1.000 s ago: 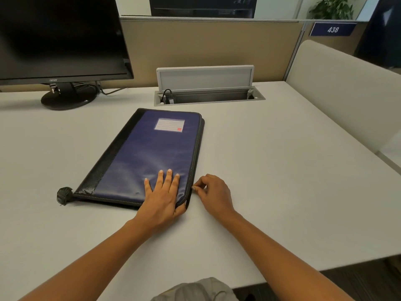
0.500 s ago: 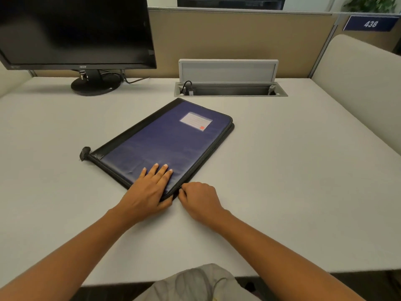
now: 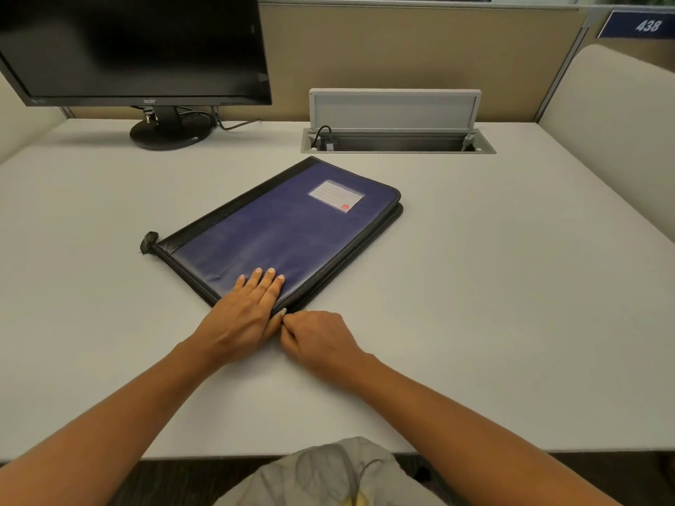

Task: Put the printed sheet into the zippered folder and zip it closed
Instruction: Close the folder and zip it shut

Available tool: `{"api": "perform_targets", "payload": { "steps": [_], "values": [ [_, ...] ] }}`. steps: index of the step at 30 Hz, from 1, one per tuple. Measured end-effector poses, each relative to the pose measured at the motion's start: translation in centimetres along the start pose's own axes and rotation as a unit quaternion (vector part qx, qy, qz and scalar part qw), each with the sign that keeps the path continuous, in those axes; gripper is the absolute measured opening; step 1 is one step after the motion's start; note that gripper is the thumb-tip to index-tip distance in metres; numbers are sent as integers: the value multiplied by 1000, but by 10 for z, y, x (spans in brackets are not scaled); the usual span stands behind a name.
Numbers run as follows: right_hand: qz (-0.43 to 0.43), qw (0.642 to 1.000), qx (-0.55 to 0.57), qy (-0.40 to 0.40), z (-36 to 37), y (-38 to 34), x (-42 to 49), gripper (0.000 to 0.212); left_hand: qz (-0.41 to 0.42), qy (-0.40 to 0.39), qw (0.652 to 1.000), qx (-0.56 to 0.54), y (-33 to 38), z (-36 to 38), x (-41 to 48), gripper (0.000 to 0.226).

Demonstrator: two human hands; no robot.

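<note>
Rotated further counter-clockwise since the earlier frames: zippered folder (image 3: 277,231), now lying diagonally on the white surface (image 3: 511,286), near corner toward the person, far corner toward the cable tray (image 3: 398,142). Shifted along with it: both hands, now meeting at the near corner.

Left hand (image 3: 244,315): released and flat, palm down, fingers (image 3: 268,283) spread on the blue cover beside the near corner, pressing the folder onto the surface. No grip on anything.

Right hand (image 3: 321,337): clenched, knuckles up, thumb and forefinger pinched together at the folder's near corner, right against the zipper edge. Zipper pull itself hidden by the fingers; cannot tell whether it is actually held.

Folder state: cover down, lying flat; right-hand long edge appears to show a narrow gap between the two halves toward the far corner. Black spine strip along the left long edge, with a small black tab (image 3: 149,242) projecting at its near end. White label pocket (image 3: 336,196) with a red mark near the far corner.

Printed sheet: not visible.

Behind the folder: dark monitor (image 3: 135,49) on a round stand at far left; blue plate (image 3: 648,25) marked 438 at far right.
</note>
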State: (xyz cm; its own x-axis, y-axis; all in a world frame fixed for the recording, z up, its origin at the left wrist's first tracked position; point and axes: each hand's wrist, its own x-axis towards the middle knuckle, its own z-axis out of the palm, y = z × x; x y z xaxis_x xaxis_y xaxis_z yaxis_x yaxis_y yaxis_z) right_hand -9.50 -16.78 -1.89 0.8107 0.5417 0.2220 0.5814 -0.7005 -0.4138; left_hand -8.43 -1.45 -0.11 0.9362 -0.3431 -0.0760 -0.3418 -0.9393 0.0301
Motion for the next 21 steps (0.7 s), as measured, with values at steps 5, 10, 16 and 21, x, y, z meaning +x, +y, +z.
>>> {"api": "perform_targets", "payload": {
  "steps": [5,10,16,21],
  "values": [
    [3,1000,-6,9,-9,7,4,28,7,13,1000,-22,0,-8,-3,119],
    [64,998,-22,16,-19,35,13,26,5,11,1000,-8,-4,-9,-5,122],
    [109,993,-46,19,-31,63,22,32,-1,-8,1000,12,-7,-7,-5,121],
    [123,991,-52,12,-34,70,25,45,16,-4,1000,1,-6,-8,-7,118]
  ]
}}
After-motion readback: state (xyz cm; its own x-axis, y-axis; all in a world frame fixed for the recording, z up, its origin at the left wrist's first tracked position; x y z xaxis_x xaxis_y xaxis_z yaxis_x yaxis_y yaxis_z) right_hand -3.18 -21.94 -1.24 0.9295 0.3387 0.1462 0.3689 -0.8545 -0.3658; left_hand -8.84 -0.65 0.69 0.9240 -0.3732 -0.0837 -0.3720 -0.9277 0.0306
